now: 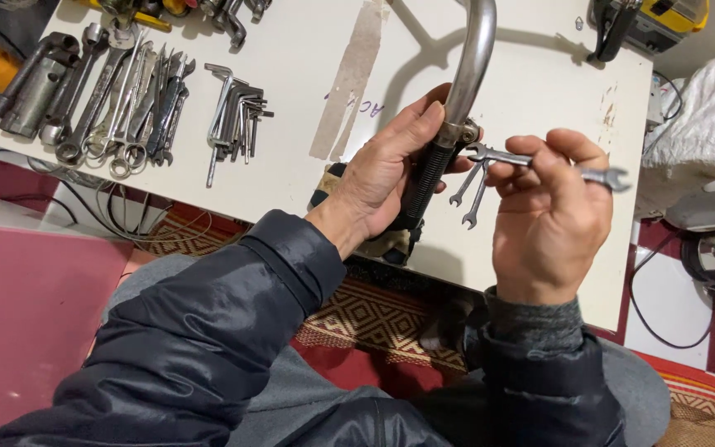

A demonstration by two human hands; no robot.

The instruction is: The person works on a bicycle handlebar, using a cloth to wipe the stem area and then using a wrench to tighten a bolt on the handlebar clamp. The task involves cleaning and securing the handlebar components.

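Note:
My left hand (386,170) grips the black ribbed handgrip (426,186) of a curved chrome handlebar (472,58) that rises toward the top of the view. My right hand (549,217) holds a small open-ended spanner (539,161), its jaw set on the nut of the clamp (465,132) where the grip meets the bar. Two more small spanners (471,189) lie on the white table (308,74) just below the clamp. Both arms wear dark padded sleeves.
A row of spanners and box wrenches (117,91) and a bunch of hex keys (237,112) lie at the table's left. A strip of tape (349,79) crosses the middle. A yellow and black power tool (651,21) sits top right. Cables run on the floor.

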